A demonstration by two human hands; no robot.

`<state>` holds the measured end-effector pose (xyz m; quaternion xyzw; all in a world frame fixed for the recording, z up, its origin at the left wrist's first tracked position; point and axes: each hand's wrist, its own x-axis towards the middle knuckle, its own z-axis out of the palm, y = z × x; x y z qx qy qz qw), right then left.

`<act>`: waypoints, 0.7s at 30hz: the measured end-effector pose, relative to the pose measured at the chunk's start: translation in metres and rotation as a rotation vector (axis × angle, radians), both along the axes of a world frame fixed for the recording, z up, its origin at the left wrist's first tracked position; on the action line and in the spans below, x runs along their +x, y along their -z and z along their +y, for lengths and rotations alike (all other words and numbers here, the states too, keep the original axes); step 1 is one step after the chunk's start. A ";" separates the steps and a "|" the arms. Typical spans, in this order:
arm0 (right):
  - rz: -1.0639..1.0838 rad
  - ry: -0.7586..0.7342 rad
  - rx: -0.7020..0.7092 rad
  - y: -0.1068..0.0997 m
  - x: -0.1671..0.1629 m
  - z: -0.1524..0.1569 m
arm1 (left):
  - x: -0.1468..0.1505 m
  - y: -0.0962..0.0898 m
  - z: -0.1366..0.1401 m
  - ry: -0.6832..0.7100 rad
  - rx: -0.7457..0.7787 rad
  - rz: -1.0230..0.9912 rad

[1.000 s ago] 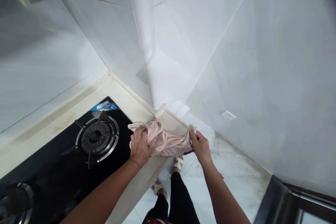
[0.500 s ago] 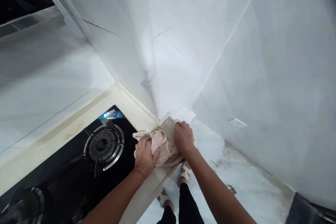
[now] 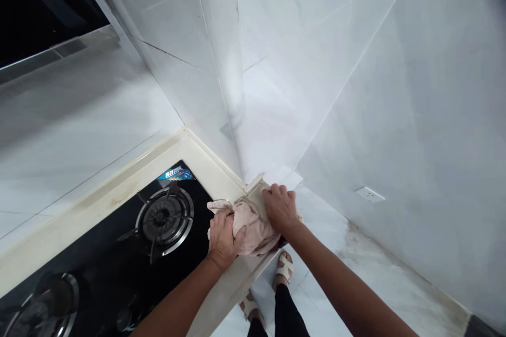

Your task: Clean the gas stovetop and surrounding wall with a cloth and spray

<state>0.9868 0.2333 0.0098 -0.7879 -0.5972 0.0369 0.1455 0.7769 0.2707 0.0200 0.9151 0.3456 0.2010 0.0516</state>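
Observation:
A crumpled pale pink cloth [image 3: 255,230] lies bunched on the cream countertop [image 3: 215,176], beside the right edge of the black gas stove [image 3: 106,253]. My left hand [image 3: 224,234] grips the cloth's left part, its fingers partly hidden by the folds. At the counter's outer end is my right hand [image 3: 280,208], fingers curled over the edge. Part of the cloth shows under that hand and by its wrist, though the fingertips themselves are hidden.
A round burner [image 3: 162,218] with dark pan supports is left of my hands. Pale tiled walls meet in the corner ahead. A wall socket [image 3: 370,194] is at the right. Below, my sandalled feet [image 3: 283,268] stand on the light floor, which has brownish stains.
The view has shifted, so the stove and walls appear farther right and slightly lower. My left hand keeps hold of the cloth; my right hand stays at the counter's end with slightly changed fingers.

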 end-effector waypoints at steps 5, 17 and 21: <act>0.059 -0.085 0.024 0.002 -0.032 0.001 | -0.004 0.008 0.002 -0.076 -0.119 -0.219; 0.278 0.078 0.179 0.028 -0.024 -0.060 | -0.040 -0.041 -0.012 -0.545 -0.494 -0.783; 0.357 0.328 0.405 0.027 -0.003 -0.058 | -0.056 -0.071 -0.012 -0.585 -0.379 -0.814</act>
